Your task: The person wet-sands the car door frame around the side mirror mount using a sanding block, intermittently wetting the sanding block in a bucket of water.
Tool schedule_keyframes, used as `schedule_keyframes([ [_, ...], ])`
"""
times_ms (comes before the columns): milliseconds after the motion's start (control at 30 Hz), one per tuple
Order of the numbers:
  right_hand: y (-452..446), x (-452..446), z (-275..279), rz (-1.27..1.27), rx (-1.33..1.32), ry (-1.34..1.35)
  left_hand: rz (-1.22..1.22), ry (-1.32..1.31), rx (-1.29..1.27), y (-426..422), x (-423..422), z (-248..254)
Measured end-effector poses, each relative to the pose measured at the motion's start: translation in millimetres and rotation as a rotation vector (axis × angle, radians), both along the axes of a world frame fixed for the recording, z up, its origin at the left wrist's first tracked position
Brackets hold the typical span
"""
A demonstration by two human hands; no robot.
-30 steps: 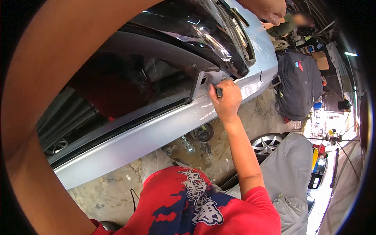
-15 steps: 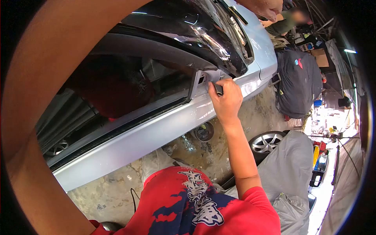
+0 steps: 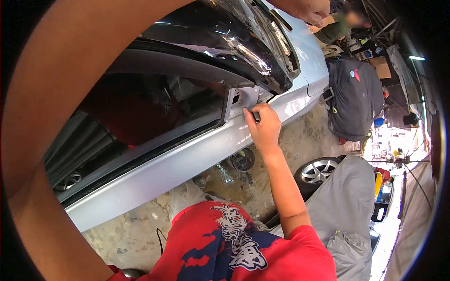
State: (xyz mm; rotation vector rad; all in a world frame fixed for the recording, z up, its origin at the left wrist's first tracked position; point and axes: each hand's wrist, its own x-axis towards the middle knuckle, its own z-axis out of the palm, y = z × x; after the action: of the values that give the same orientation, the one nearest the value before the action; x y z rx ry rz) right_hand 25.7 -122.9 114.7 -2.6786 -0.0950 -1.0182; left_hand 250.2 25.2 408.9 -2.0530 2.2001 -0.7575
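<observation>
1. Hands are apart. The right hand (image 3: pixel 266 131) is pinched round a small dark piece (image 3: pixel 256 117), just beside the mirror mount (image 3: pixel 246 94), at the edge of the silver door (image 3: pixel 154 173). Can't make out what the piece is.
2. The left hand (image 3: pixel 307 9) is up past the right one, cut off by the view, so no clue if it's gripping anything.
3. My take on doing this well: light, even pressure, thumb and fingers close to the working edge, short controlled moves. Go easy around the mount's corner; I reckon a slip there could mark the paint.
4. Wrist loose, and I'd watch the knuckles near the panel edge.
5. Headcount: two hands, one dark piece, one mount, one door. Beyond the right hand, one black-covered bulk (image 3: pixel 356 100); beside its forearm, one wheel (image 3: pixel 319 171) and one grey cover (image 3: pixel 347 196). One co-worker (image 3: pixel 335 30) near the left hand.
</observation>
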Motion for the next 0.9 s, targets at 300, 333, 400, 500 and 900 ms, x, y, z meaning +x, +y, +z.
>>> schedule_keyframes([
  [300,8.2,-26.2,60.3,-0.128,0.444,-0.174,-0.002,0.038,-0.058,-3.7,-11.7,-4.2],
  [333,10.7,-39.4,63.8,-0.171,0.525,-0.188,-0.028,0.043,-0.081,-1.9,-14.8,-5.1],
  [400,8.6,-71.7,45.5,-0.213,0.636,-0.150,-0.107,0.100,-0.077,-9.8,-11.8,-10.2],
  [500,1.3,-125.4,6.9,-0.330,0.926,-0.021,-0.049,0.055,-0.106,-10.1,-19.0,-18.4],
  [900,-90.7,-340.7,-100.7,-0.748,1.282,-0.069,-0.071,0.582,-0.259,-53.9,-168.5,-70.2],
])
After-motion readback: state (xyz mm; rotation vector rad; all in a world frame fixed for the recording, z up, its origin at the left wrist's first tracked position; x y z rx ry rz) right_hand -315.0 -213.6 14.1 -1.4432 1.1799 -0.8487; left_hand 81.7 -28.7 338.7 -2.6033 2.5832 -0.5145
